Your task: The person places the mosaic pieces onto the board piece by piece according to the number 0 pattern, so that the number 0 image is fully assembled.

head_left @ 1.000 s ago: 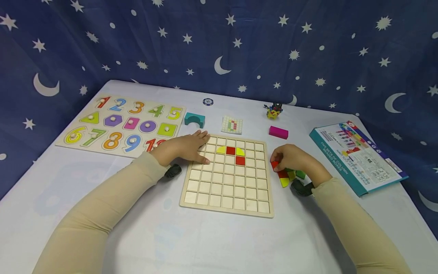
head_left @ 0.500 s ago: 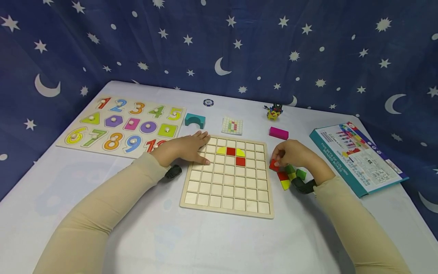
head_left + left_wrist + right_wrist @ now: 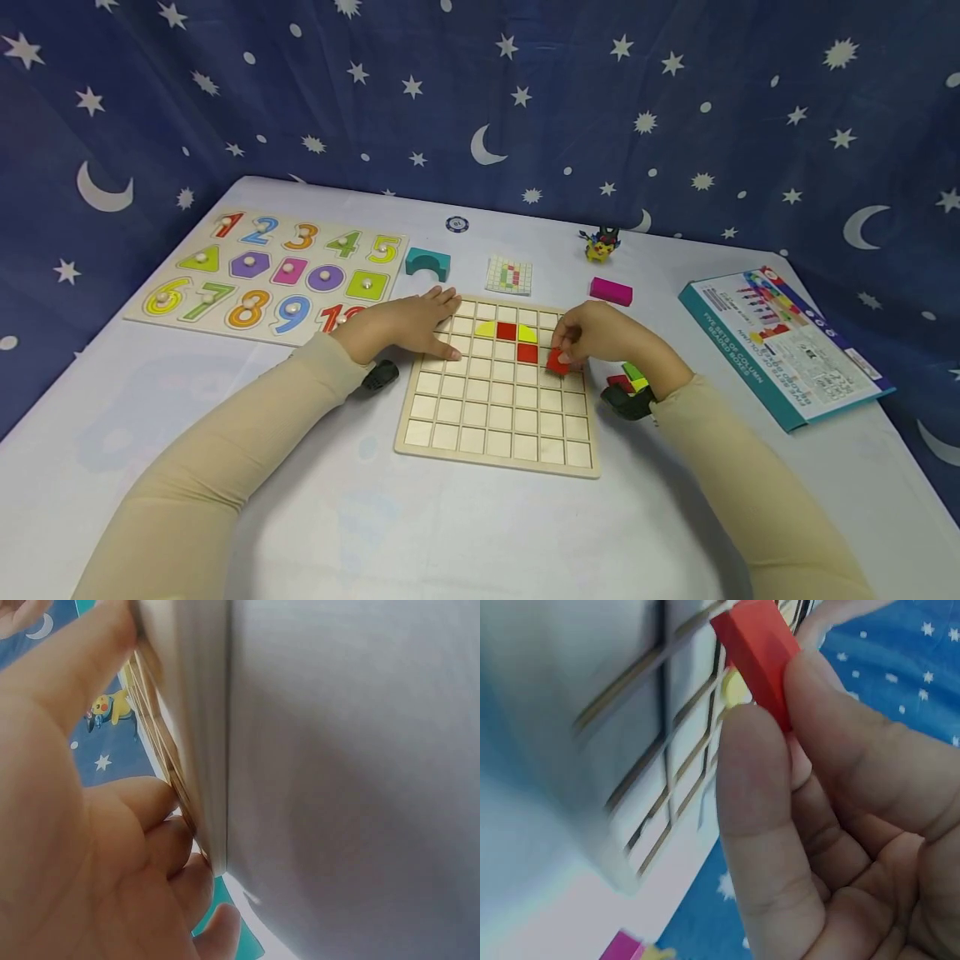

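Observation:
A wooden grid board [image 3: 489,415] lies on the table in the head view. Near its top sit two red square tiles [image 3: 527,353] and two yellow curved-edge tiles [image 3: 485,328]. My left hand [image 3: 408,323] rests with spread fingers on the board's upper left edge; the left wrist view shows its fingers [image 3: 161,844] along that edge. Over the right part of the board, my right hand [image 3: 600,335] pinches a red square tile [image 3: 757,656] between thumb and finger, just right of the lower red tile.
Loose green, yellow and red tiles [image 3: 633,377] lie by the right wrist, partly hidden. Behind the board are a pattern card [image 3: 509,275], a teal arch block [image 3: 427,262], a magenta block [image 3: 611,291] and small figurines [image 3: 599,245]. A number puzzle [image 3: 262,275] is left, a box [image 3: 787,342] right.
My right hand has picked the red tile from the loose pieces and carried it left over the board. My left hand has stayed in place.

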`<state>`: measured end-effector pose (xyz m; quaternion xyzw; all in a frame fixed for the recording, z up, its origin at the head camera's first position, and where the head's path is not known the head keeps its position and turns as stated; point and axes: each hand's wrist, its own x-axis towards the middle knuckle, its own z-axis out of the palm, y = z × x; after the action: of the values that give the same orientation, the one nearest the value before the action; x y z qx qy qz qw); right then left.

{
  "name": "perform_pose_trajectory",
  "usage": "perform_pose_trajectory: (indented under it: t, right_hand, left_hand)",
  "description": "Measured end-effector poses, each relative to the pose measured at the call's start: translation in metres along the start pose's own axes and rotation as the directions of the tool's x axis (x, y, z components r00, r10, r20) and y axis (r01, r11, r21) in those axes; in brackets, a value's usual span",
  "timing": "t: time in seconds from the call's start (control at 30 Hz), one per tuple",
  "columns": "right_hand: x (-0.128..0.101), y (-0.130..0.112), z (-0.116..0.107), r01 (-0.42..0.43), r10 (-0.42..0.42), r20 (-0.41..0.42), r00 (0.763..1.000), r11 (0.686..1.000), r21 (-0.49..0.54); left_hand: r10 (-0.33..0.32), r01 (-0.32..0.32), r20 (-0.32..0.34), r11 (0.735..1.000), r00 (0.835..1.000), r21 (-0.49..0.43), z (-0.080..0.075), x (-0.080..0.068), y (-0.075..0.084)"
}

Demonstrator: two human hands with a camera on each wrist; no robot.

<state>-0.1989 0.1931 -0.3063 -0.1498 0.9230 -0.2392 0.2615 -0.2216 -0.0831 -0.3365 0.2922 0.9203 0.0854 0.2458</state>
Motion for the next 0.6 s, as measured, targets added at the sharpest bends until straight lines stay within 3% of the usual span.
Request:
perform_pose_trajectory:
  t: [0.23,0.6]
  right_hand:
    - [0.009,-0.019,0.013,0.064,-0.065,0.02,0.998,0.998,0.012]
    - [0.015,-0.029,0.028,0.112,-0.113,-0.002,0.994,0.988,-0.102]
  left_hand:
    - [-0.001,0.001,0.003,1.0,1.0,0.001,-0.001,-0.002,0.001]
    - [0.011,-0.011,0.001,1.0,1.0,0.011,0.0,-0.001,0.0]
